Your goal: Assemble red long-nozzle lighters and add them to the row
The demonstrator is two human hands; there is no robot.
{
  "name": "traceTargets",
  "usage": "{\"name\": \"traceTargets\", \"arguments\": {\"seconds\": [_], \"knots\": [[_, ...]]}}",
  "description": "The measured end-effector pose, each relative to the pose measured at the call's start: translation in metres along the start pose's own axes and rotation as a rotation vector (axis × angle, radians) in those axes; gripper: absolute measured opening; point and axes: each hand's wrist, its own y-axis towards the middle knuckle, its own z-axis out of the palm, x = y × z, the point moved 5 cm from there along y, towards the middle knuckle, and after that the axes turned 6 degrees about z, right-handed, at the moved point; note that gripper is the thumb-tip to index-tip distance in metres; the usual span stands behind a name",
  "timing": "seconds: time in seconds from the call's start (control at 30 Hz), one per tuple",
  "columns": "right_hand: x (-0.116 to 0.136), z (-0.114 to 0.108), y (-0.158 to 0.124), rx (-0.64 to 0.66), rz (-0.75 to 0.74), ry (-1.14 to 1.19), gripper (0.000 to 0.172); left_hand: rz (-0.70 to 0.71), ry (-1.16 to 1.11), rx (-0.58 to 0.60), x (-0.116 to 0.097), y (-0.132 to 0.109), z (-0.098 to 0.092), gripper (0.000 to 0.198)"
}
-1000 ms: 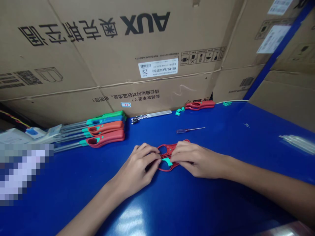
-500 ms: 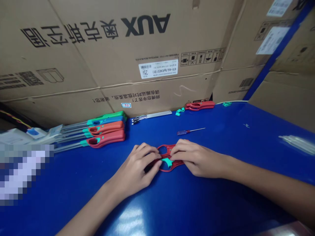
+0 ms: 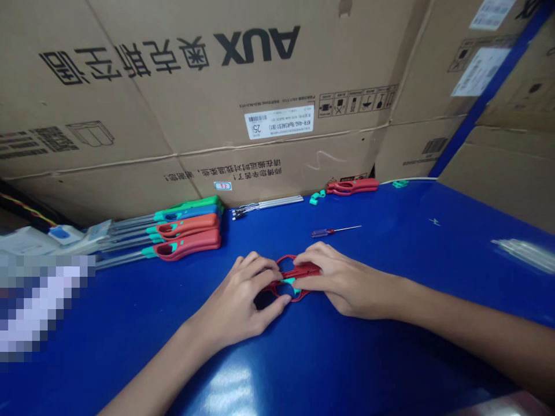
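Observation:
Two red lighter handle halves (image 3: 306, 270) lie side by side on the blue table, their inner faces up and their ring-shaped guards towards the left. My left hand (image 3: 247, 292) grips the left end of the near half, thumb at the lower rim of its guard and fingers over the top. A teal trigger (image 3: 297, 285) sits at that guard's opening. From the right, my right hand (image 3: 349, 280) reaches over both halves, its index finger against the trigger and its thumb tucked beneath. The right end of the halves is hidden under this hand.
Behind lies a screwdriver (image 3: 323, 233). Along the cardboard wall (image 3: 195, 138) are metal tubes with wires (image 3: 280, 202), teal parts (image 3: 314, 199) and more red handle pieces (image 3: 358, 185). Several long-necked lighters (image 3: 197, 241) are stacked at left; pale sticks (image 3: 524, 254) lie far right.
My right hand's index finger has moved left onto the teal trigger, which now sits slightly differently in the near half. My left thumb has slid right along the guard.

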Motion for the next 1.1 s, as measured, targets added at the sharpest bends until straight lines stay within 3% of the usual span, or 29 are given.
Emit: {"name": "traceTargets", "arguments": {"seconds": [0.53, 0.67, 1.1], "knots": [[-0.0005, 0.0009, 0.0004, -0.055, 0.021, 0.026, 0.043, -0.024, -0.055, -0.008, 0.0055, 0.0021, 0.0004, 0.022], [-0.0003, 0.0, -0.0004, -0.101, 0.03, 0.041, 0.035, -0.024, -0.062, 0.0, 0.0063, 0.002, 0.0012, 0.023], [0.0006, 0.0005, -0.001, -0.066, 0.071, 0.026, 0.033, -0.019, -0.06, 0.035, 0.0062, 0.0011, 0.0024, 0.023]]}}
